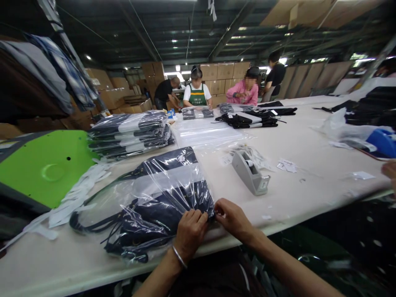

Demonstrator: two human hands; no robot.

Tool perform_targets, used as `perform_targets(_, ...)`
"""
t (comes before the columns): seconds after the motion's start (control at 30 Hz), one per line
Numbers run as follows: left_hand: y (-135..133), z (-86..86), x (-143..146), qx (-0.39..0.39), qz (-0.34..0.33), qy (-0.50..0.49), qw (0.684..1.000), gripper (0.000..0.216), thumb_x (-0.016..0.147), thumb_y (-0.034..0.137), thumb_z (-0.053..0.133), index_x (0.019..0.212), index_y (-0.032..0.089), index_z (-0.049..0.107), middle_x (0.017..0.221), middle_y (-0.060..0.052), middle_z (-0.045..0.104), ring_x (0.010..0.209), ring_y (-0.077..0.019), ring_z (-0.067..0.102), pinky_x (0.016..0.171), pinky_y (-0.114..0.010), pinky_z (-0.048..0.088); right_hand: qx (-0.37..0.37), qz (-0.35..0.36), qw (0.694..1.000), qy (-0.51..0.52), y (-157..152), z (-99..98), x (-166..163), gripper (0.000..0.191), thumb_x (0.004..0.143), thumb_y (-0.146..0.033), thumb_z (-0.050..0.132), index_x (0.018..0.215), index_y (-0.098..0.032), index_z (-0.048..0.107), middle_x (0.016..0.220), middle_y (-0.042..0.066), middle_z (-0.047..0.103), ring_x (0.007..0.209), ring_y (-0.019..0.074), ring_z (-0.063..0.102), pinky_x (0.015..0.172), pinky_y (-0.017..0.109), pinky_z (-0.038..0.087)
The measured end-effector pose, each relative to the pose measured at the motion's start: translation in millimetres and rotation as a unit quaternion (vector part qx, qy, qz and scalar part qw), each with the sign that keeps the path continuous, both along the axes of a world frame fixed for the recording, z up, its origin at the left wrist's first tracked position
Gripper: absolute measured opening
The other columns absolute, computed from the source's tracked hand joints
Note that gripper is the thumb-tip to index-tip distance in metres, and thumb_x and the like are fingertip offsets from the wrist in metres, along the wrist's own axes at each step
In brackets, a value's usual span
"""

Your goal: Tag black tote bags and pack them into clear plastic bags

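A dark navy item with straps, perhaps a folded bag, lies inside a clear plastic bag [167, 181] on the table in front of me. A pale grey band crosses it, and a small white sticker [181, 158] shows near its far end. My left hand [192, 229], with a bracelet at the wrist, has its fingers closed on the plastic at the near right corner. Beside it, my right hand [230, 216] pinches the edge of the same corner. The fingertips of both hands nearly meet there. A grey tape dispenser [251, 173] stands beyond my right hand.
Wrapped dark items form a stack [130, 132] at the back left, near a green panel [49, 169] and white strips [80, 192]. Flat clear bags [204, 134], paper tags [287, 165] and dark goods [247, 119] lie farther back. Several people work across the table [293, 144].
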State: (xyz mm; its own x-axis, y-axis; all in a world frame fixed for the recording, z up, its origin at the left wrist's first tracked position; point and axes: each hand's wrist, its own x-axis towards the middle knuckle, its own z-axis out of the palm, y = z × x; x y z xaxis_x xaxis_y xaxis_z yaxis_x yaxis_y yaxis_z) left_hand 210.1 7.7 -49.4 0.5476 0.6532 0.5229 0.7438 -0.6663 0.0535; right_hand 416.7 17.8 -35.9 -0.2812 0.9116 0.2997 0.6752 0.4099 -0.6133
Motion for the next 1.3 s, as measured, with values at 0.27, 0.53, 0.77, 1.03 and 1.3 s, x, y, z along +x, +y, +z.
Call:
perform_targets(0.27, 2.4, -2.4, -0.8, -0.007, 0.013, 0.033, 0.999, 0.032, 0.089, 0.027, 0.067, 0.118, 0.017, 0.057, 0.094, -0.005, 0.063, 0.086, -0.0243, 0.058, 0.077, -0.04, 0.048, -0.081, -0.091, 0.993, -0.006, 12.1, -3.5, -6.5, 0.051, 0.074, -0.009, 0.064, 0.124, -0.017, 0.053, 0.105, 0.008, 0.067, 0.087, 0.0188, 0.066, 0.078, 0.03, 0.052)
perform_targets(0.53, 9.8, 13.8, -3.8, 0.063, -0.018, 0.027, 0.997, 0.029, 0.096, 0.018, 0.053, 0.125, 0.015, 0.054, 0.101, -0.008, 0.067, 0.087, -0.0229, 0.061, 0.077, -0.037, 0.049, -0.344, -0.073, 0.905, 0.239, 26.8, 9.8, -10.2, 0.071, 0.07, -0.02, 0.07, 0.135, -0.011, 0.043, 0.067, -0.003, 0.067, 0.056, 0.0141, 0.063, 0.056, 0.025, 0.048)
perform_targets(0.77, 14.9, 27.8, -9.4, 0.086, -0.016, 0.03, 0.996, 0.034, 0.096, 0.016, 0.052, 0.129, 0.016, 0.052, 0.106, -0.009, 0.068, 0.087, -0.0233, 0.06, 0.076, -0.039, 0.048, -0.433, -0.001, 0.791, 0.432, 19.6, 51.5, -16.1, 0.061, 0.054, -0.026, 0.086, 0.108, -0.014, 0.061, 0.079, 0.003, 0.071, 0.071, 0.0164, 0.069, 0.076, 0.033, 0.057)
perform_targets(1.03, 7.2, 17.7, -2.9, 0.06, -0.023, 0.013, 0.998, 0.022, 0.096, 0.014, 0.049, 0.116, 0.014, 0.061, 0.107, -0.011, 0.069, 0.092, -0.0254, 0.062, 0.08, -0.04, 0.049, -0.45, -0.034, 0.797, 0.401, 22.1, 47.3, -18.6, 0.063, 0.054, -0.035, 0.092, 0.103, -0.011, 0.061, 0.077, 0.002, 0.067, 0.066, 0.0127, 0.065, 0.074, 0.032, 0.058)
perform_targets(1.3, -49.6, 1.9, -6.8, -0.494, -0.02, -0.392, 0.776, 0.044, 0.089, 0.06, 0.058, 0.088, 0.018, 0.071, 0.076, -0.005, 0.065, 0.063, -0.0175, 0.06, 0.056, -0.029, 0.044, -0.432, -0.002, 0.806, 0.405, 25.7, 60.5, -14.3, 0.071, 0.053, -0.036, 0.089, 0.111, -0.01, 0.058, 0.089, 0.01, 0.073, 0.073, 0.0193, 0.071, 0.077, 0.037, 0.059)
